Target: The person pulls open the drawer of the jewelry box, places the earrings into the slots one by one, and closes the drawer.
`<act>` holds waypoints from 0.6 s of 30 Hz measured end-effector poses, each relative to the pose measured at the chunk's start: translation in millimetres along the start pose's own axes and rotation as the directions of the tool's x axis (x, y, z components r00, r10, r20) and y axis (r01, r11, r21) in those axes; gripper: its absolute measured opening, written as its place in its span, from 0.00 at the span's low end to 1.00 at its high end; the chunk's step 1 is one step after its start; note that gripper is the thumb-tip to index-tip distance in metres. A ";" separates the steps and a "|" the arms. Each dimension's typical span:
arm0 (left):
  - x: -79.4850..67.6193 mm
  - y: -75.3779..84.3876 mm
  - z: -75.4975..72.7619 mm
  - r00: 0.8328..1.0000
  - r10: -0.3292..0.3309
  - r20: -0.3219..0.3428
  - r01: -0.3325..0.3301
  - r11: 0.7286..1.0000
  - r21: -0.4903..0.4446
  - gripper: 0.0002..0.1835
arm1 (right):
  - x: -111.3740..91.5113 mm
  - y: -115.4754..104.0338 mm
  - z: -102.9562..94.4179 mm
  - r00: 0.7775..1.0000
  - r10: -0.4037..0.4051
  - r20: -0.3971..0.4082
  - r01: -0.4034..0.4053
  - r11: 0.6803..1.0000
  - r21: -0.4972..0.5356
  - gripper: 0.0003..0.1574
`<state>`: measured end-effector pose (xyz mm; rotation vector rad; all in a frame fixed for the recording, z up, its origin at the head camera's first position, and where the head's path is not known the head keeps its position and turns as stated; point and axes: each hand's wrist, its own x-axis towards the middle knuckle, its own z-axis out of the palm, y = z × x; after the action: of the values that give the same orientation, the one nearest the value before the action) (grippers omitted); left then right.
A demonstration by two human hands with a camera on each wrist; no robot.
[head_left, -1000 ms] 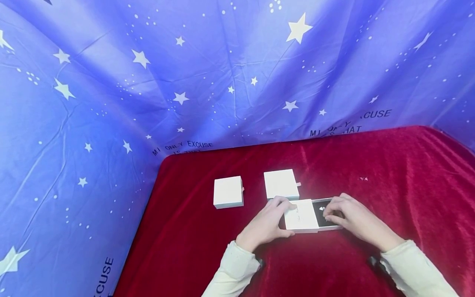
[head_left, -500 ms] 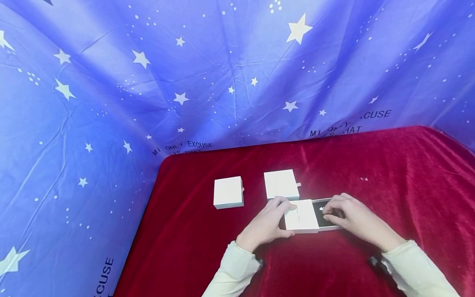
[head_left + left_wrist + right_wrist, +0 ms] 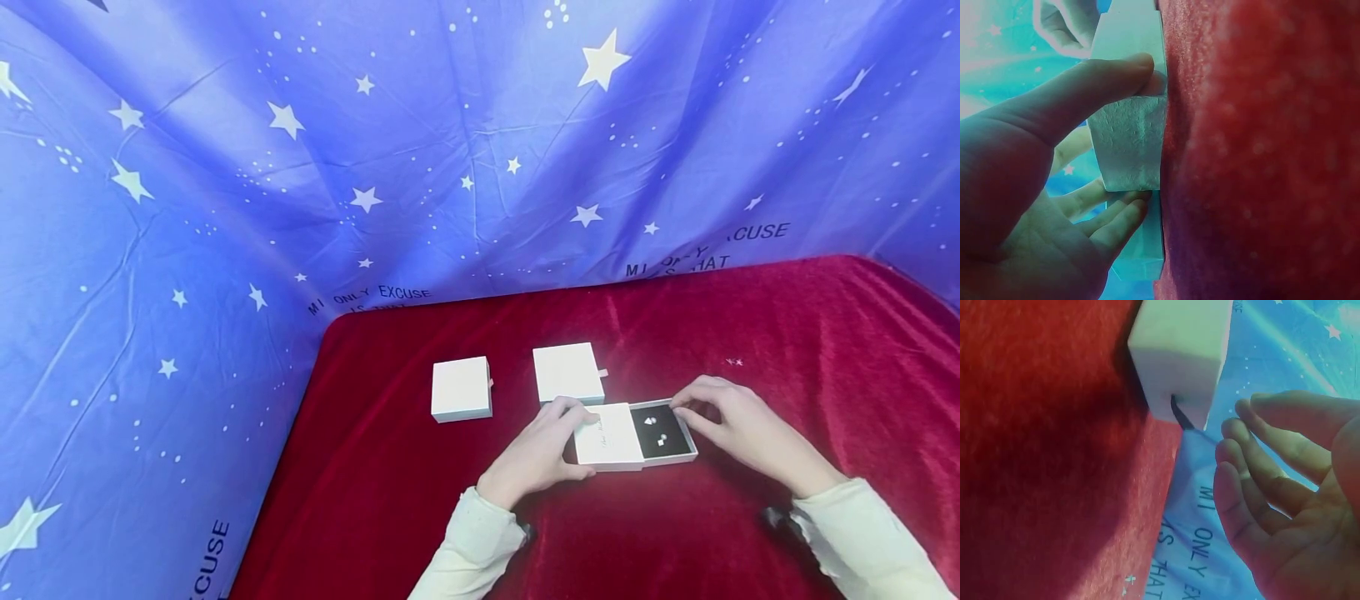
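My left hand (image 3: 538, 446) grips the white sleeve of a small jewelry box (image 3: 609, 435), thumb at the near side and fingers at the far side. In the left wrist view the thumb lies along the box's side wall (image 3: 1125, 144). The box's drawer (image 3: 678, 460) stands pulled out to the right, showing a black insert with two small silvery earrings (image 3: 650, 421) on it. My right hand (image 3: 731, 417) hovers at the drawer's far right corner, fingers loosely bent. In the right wrist view its fingertips are apart from the drawer end, where a dark ribbon tab (image 3: 1180, 414) sticks out.
Behind the held box lies a white box (image 3: 567, 371) with a ribbon tab, and another white box (image 3: 461, 388) sits farther left. Two tiny sparkling pieces (image 3: 735, 362) lie on the red velvet cloth (image 3: 825, 350) at the right. A blue starry curtain (image 3: 480, 150) borders the table.
My right hand has lifted off the black insert and moved right to the drawer's end, uncovering both earrings. My left hand and the box have stayed in place.
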<state>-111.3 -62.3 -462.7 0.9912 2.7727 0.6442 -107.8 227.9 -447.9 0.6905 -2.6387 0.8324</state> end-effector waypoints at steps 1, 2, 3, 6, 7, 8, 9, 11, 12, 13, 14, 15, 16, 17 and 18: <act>0.0 0.0 0.1 1.000 -0.001 0.000 0.001 1.000 0.001 0.35 | -0.2 0.8 -0.7 1.000 0.007 -0.002 -0.007 1.000 -0.008 0.15; 0.0 -0.1 0.1 1.000 -0.002 0.000 0.002 1.000 0.002 0.35 | -0.3 1.6 -1.3 1.000 0.014 -0.001 -0.014 1.000 -0.014 0.15; 0.0 -0.1 0.2 1.000 -0.002 0.000 0.002 1.000 0.003 0.35 | -0.7 2.5 -1.8 1.000 0.019 0.000 -0.019 0.999 -0.027 0.14; -0.1 -0.3 0.3 1.000 -0.003 0.001 0.003 1.000 0.003 0.36 | -2.9 5.5 -2.8 1.000 0.026 0.011 -0.026 0.998 -0.059 0.13; 0.0 -0.3 0.3 1.000 -0.004 0.002 0.004 1.000 0.003 0.36 | -3.8 6.6 -2.7 1.000 0.025 0.019 -0.024 0.997 -0.071 0.13; 0.1 -0.4 0.5 1.000 -0.003 0.002 0.003 1.000 0.003 0.36 | -4.9 7.5 -2.7 0.999 0.024 0.029 -0.021 0.996 -0.082 0.12; 0.2 -0.4 0.7 1.000 -0.003 0.002 0.003 1.000 0.003 0.35 | -5.9 8.3 -2.4 0.999 0.024 0.042 -0.020 0.995 -0.093 0.12; 0.3 -0.5 0.5 1.000 -0.004 0.002 0.004 1.000 0.005 0.35 | -7.5 9.1 -1.7 0.997 0.037 0.075 -0.030 0.995 -0.099 0.10; 0.4 -0.5 0.5 1.000 -0.004 0.002 0.004 1.000 0.006 0.35 | -8.2 9.1 -1.3 0.995 0.048 0.093 -0.039 0.994 -0.100 0.10; 0.4 -0.5 0.5 1.000 -0.003 0.001 0.003 1.000 0.005 0.35 | -8.8 9.1 -1.1 0.992 0.061 0.115 -0.050 0.994 -0.094 0.09; 0.3 -0.4 0.4 1.000 -0.003 0.000 0.003 1.000 0.006 0.35 | -9.5 8.9 -0.6 0.988 0.076 0.136 -0.065 0.994 -0.087 0.09; 0.1 -0.3 0.3 1.000 -0.004 -0.001 0.004 1.000 0.005 0.36 | -10.2 8.8 0.0 0.984 0.090 0.154 -0.078 0.994 -0.081 0.09; -0.3 -0.3 0.5 1.000 -0.002 -0.001 0.002 1.000 0.005 0.36 | -10.9 8.8 0.7 0.980 0.103 0.170 -0.091 0.993 -0.077 0.09; -1.0 -0.2 0.8 1.000 -0.002 -0.001 0.002 1.000 0.002 0.35 | -11.5 9.0 1.8 0.977 0.109 0.183 -0.097 0.993 -0.073 0.08; -1.9 -0.3 1.2 1.000 -0.002 -0.001 0.002 1.000 -0.001 0.35 | -12.1 9.2 3.0 0.974 0.111 0.197 -0.099 0.993 -0.069 0.08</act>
<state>-109.7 -63.3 -463.9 0.9875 2.7736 0.6450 -102.8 237.0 -459.3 0.6559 -2.8894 0.7450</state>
